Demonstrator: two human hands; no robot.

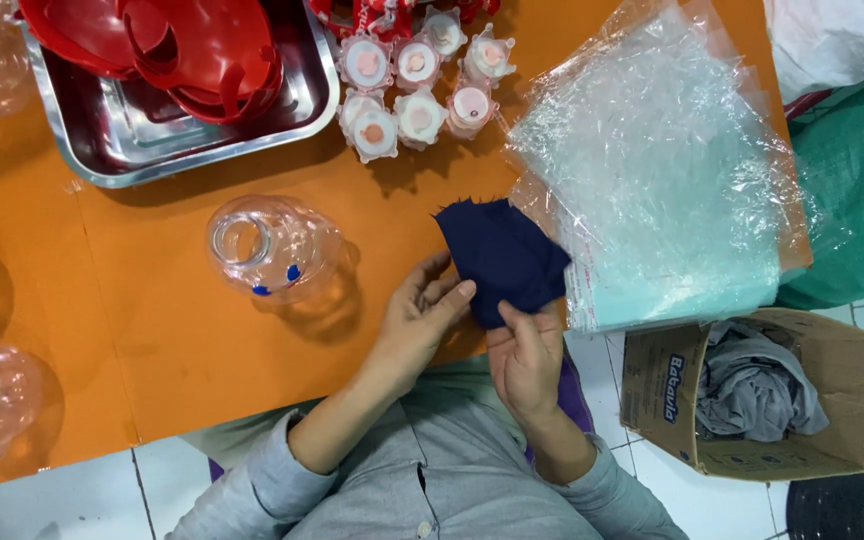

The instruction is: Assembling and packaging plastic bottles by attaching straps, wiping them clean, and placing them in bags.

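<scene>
Both my grips pinched the navy cloth [502, 258]: left hand [422, 318] beneath, right hand [526, 362] at its near edge (mid-fold, I judged); flattening seemed due next.

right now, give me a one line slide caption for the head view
Both hands, left and right, hold a dark blue cloth piece over an orange table, beside a clear plastic dome and stacked clear bags.
</scene>
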